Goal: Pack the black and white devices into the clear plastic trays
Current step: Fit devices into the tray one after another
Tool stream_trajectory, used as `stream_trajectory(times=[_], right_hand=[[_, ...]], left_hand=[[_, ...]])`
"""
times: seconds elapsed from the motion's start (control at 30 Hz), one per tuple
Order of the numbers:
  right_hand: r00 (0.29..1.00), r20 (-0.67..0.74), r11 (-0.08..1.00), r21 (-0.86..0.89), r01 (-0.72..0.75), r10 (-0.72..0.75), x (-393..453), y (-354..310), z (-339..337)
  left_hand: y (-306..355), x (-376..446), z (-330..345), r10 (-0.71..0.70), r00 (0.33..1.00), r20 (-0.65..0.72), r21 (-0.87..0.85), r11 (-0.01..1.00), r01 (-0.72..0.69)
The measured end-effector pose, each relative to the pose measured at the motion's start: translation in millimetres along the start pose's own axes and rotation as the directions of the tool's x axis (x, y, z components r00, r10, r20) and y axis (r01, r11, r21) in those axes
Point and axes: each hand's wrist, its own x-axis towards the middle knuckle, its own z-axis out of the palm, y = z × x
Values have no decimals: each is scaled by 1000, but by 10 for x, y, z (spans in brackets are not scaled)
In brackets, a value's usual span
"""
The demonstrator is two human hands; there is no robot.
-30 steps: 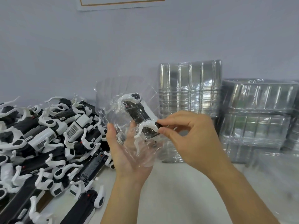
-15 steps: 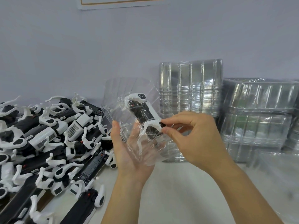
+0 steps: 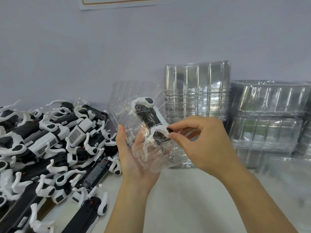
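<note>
**Seating one device in a thin clear tray**

Left of the hands, the heap of black and white devices (image 3: 50, 145) sprawls across the table; behind the right hand stand the stacked clear trays (image 3: 196, 98). The left hand (image 3: 134, 157), fingers straight, cradles one clear tray (image 3: 127, 105) from beneath. The device (image 3: 148, 116) lies inside it, and the right hand (image 3: 202, 140) pinches its white lower arm. The tray looks flimsy and slick, so support it underneath; the device seems light and rigid, best gripped by its black body since the white arms look slender.
</note>
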Motion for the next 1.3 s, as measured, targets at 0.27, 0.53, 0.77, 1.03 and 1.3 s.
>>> stream_trajectory(times=[0.27,0.53,0.77,1.03,1.3], right_hand=[[999,33,999,-39,-24,25,2,50,-73],[983,-178,999,-29,43,-48,46,39,-88],[981,-186,998,-30,52,-57,53,55,-62],[975,-207,996,-24,84,-87,56,88,-28],[955,-279,995,-20,95,-97,61,78,-51]], left_hand=[[17,9,11,-43,998,54,49,998,41],[-64,15,44,-54,995,82,225,974,34],[-104,17,105,-113,989,99,256,963,84],[-95,23,94,-128,989,69,275,956,105],[-90,28,79,-129,991,-20,391,912,127]])
